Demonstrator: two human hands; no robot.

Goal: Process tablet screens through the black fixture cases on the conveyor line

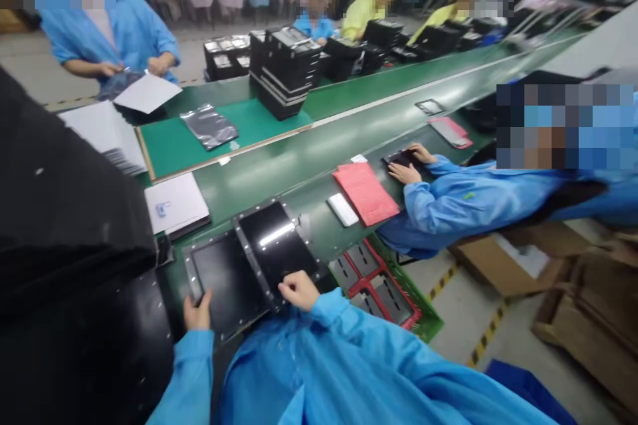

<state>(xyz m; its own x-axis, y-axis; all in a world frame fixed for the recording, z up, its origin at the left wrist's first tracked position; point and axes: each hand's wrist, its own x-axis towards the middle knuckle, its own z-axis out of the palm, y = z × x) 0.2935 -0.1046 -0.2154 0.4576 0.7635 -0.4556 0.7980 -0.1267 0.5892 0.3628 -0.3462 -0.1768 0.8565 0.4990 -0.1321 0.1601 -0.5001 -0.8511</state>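
Two flat black screen panels with studded metal frames lie in front of me. My left hand (pixel 198 312) grips the lower left edge of the left framed panel (pixel 226 282), thumb on the rim. The right framed panel (pixel 274 239) has a glossy face with a bright reflection; its left edge overlaps the other panel. My right hand (pixel 299 290) is closed, fingers curled, at the lower end of the right panel. What its fingers pinch, if anything, is hidden.
A white-topped stack (pixel 177 202) sits beyond the left panel. Right are a white box (pixel 342 210), pink sheets (pixel 366 192) and a green crate (pixel 431 325). A co-worker's hands (pixel 409 166) work nearby. Black stacked units (pixel 284 73) stand across the bench; a large black surface fills the left.
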